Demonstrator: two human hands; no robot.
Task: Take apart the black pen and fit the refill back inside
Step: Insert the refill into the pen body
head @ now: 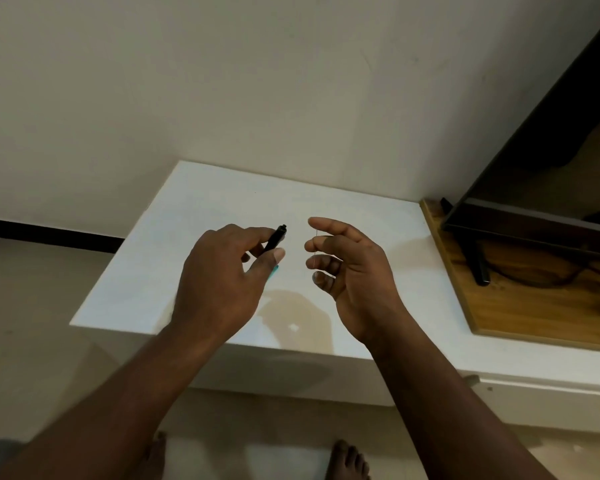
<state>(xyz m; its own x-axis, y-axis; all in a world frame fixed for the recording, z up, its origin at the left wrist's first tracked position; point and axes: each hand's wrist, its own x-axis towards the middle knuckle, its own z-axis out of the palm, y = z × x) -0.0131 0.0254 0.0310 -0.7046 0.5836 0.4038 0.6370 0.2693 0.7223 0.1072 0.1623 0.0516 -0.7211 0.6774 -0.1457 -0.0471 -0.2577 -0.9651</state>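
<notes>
Above the white table [361,216], the left hand [219,282] pinches the black pen [275,240] between thumb and fingers, far end aimed at 1 o'clock. The right hand [354,271], at the pen's 3 o'clock, has its fingers curled round the refill [315,242]. I'd bring the ends close, line them up, then slide it in slowly. The refill's just a hairline, so I can't tell which end is the tip, and a teal bit [273,273] is mostly hidden under the left thumb.

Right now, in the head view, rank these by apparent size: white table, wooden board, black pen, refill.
1. white table
2. wooden board
3. black pen and refill: both small, partly hidden, so unranked.
</notes>
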